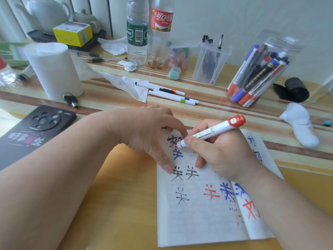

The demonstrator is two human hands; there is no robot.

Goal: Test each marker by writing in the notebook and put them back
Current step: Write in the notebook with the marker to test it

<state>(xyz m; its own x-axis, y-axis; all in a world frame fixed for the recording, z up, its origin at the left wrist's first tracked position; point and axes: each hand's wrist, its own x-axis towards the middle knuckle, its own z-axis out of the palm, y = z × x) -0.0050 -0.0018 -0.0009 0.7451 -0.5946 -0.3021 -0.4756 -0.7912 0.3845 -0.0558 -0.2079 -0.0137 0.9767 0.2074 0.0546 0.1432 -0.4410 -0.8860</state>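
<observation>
While the marker is held in a closed grip by the right hand, tip at the notebook, its page pressed by the left hand, test-writing is judged underway; return to the jar is required next.

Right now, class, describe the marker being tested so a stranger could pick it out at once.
Find the open notebook, front and centre; the right hand is over its top. That hand grips the marker: white barrel, red end, the only one held, unlike the pens lying beyond or those in the clear jar.
</observation>
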